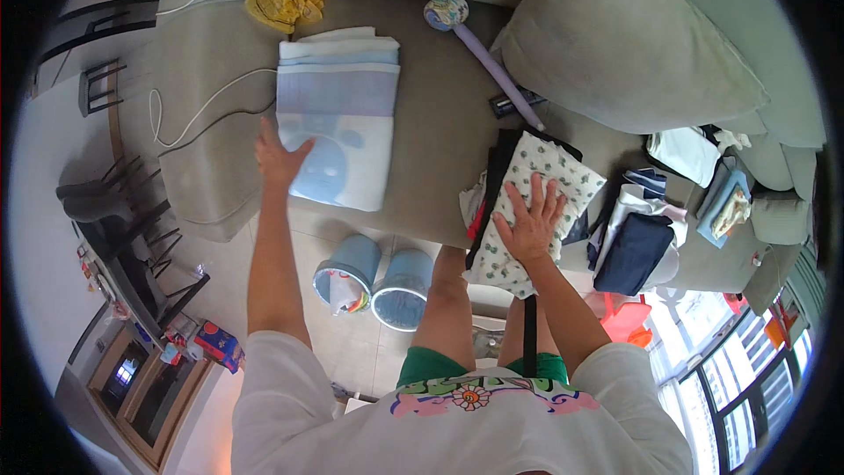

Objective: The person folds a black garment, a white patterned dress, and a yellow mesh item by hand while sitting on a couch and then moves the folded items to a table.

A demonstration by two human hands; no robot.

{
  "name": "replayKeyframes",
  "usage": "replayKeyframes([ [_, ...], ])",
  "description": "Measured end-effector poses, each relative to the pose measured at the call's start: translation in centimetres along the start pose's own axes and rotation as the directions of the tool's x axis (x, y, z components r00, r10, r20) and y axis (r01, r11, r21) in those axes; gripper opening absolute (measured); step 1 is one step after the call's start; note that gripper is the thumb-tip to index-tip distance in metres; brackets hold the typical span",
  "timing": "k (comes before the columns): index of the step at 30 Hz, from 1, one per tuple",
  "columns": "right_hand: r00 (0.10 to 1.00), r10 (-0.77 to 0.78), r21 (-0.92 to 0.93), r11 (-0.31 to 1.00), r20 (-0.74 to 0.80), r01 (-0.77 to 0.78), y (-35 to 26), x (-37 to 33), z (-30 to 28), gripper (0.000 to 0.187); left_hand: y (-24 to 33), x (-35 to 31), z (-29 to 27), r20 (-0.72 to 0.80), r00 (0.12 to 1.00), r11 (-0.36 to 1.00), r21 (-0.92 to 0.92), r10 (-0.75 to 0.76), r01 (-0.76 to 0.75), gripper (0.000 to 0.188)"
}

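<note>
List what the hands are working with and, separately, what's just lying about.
In use:
folded white cloth with dark motifs, under the right hand
folded blue-and-white cloth, by the left hand

Lying about:
crumpled yellow cloth
purple stick with round patterned head
large grey cushion
two light-blue round bins

1. My left hand [280,157] is spread at the left edge of a folded blue-and-white cloth [343,127], thumb over it; I can't tell whether it touches.
2. My right hand [533,227] lies with fingers spread on a folded white patterned cloth [552,157], black fabric showing beneath.
3. Both cloths are on the grey sofa [431,141], well apart.
4. Behind them I see a crumpled yellow cloth [286,5] and a lilac stick [492,68] with a round head.
5. Right of my right hand, a dark folded garment [631,252] tops a pile.
</note>
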State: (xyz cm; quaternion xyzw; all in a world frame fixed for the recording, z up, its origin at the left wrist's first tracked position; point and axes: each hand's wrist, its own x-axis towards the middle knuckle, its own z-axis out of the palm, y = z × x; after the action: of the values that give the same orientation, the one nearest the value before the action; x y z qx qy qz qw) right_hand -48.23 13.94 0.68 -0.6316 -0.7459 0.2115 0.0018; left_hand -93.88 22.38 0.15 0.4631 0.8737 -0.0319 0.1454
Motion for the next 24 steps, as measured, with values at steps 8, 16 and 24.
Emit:
replayKeyframes([
  [8, 1.000, 0.000, 0.177, 0.984, 0.021, -0.003, -1.7, 1.1, -0.9, 0.054, 18.3, -25.7, 8.6, 0.606, 0.686, 0.735, -0.660, 0.402, 0.153, 0.133],
  [16, 0.787, 0.527, 0.939, -0.068, 0.320, -0.336, 12.4, -6.9, 2.4, 0.055, 20.6, -25.8, 6.5, 0.643, 0.683, 0.801, -0.581, 0.346, 0.141, 0.126],
  [24, 0.610, 0.242, 0.615, -0.585, 0.755, -0.529, 7.4, -4.3, 8.4, 0.070, 16.9, -21.0, 4.6, 0.721, 0.578, 0.609, -0.667, 0.382, 0.429, 0.119],
])
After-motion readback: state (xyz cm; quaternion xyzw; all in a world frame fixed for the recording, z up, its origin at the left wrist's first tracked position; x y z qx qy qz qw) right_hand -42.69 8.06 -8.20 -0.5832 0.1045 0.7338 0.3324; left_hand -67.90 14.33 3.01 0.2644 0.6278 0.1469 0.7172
